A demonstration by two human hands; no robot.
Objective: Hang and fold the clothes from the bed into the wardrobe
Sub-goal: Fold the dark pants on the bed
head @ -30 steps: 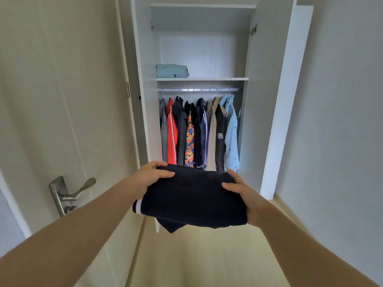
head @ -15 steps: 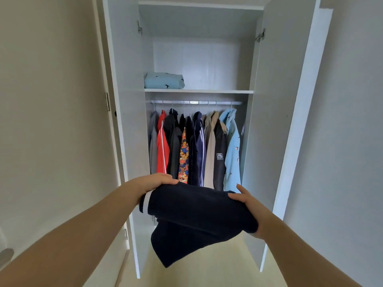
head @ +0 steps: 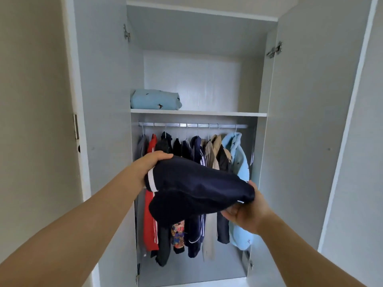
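fingers (head: 162, 156) gripping navy garment (head: 196, 187), long axis left-right

The folded navy garment (head: 196, 189) was smooth cloth with a faint sheen. The wardrobe door (head: 306, 121) looked matt, the back panel (head: 192, 83) slightly glossy. The hanging rail (head: 192, 125) and hinge (head: 274, 50) were bright metal; the folded light-blue garment (head: 155, 99) was soft matt cloth.

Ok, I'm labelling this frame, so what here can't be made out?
Head view:
- The hanging clothes: middles hidden behind the navy garment.
- That garment: bunched, type unclear.
- The left hand and right hand: fingers partly hidden by the garment.
- The wardrobe: doors cut off by top and bottom edges.
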